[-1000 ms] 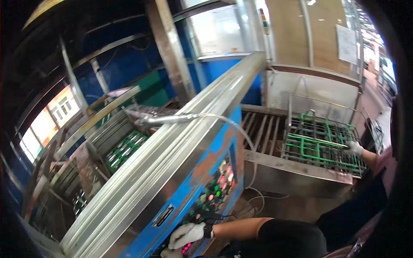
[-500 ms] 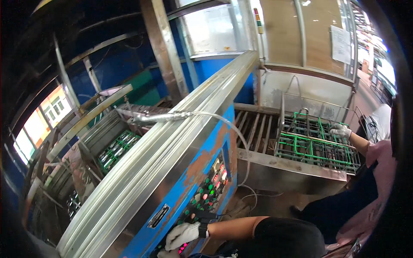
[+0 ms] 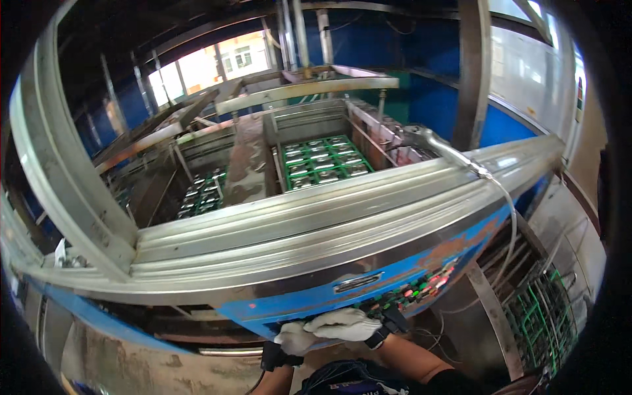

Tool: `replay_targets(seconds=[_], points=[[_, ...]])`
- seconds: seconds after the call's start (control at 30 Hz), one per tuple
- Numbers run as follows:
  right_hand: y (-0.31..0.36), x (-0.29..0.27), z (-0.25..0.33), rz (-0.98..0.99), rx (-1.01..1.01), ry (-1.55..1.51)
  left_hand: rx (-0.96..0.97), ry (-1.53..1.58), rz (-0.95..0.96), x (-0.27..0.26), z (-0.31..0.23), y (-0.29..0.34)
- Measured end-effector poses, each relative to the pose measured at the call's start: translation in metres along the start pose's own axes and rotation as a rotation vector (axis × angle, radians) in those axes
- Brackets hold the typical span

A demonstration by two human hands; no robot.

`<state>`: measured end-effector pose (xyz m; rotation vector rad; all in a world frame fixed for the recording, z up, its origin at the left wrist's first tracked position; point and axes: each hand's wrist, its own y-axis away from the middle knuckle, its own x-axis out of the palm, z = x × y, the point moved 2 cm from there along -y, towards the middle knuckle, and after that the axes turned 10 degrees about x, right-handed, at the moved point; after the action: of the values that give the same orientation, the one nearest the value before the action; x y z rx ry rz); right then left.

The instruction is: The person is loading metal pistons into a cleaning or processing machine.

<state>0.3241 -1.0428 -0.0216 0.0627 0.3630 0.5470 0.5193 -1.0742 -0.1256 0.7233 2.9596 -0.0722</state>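
My right hand (image 3: 345, 325), in a white glove with a dark wristband, lies along the lower front of the blue control panel (image 3: 306, 304). Its fingers stretch leftward and rest on or beside my left hand (image 3: 294, 338). That hand is gloved in white too, with a dark band at the wrist; its fingers are partly covered and hard to read. Rows of green, red and lit push buttons (image 3: 408, 294) run along the panel to the right of my hands. No held object shows in either hand.
Beyond a thick metal rail (image 3: 316, 227), a green-framed rack (image 3: 326, 161) of shiny metal pieces sits in a tank. A second rack (image 3: 203, 193) stands left of it. A metal nozzle with a clear hose (image 3: 507, 191) hangs over the rail. At right are green wire racks (image 3: 543, 316).
My view has swung left, bringing the tanks to the middle. Both my hands now show together at the panel. The other person at the right-hand rack has left the view.
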Motion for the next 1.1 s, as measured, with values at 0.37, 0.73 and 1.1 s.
replay_targets(seconds=[0.37, 0.73, 1.1], points=[[0.006, 0.001, 0.012, 0.007, 0.041, -0.015, 0.152, -0.340, 0.089, 0.000, 0.047, 0.006], [0.012, -0.013, 0.015, -0.085, 0.101, 0.028, 0.132, -0.177, 0.101, 0.019, 0.064, -0.016], [0.006, -0.003, 0.001, -0.117, 0.060, -0.071, 0.289, 1.000, -0.081, 0.033, 0.140, -0.014]])
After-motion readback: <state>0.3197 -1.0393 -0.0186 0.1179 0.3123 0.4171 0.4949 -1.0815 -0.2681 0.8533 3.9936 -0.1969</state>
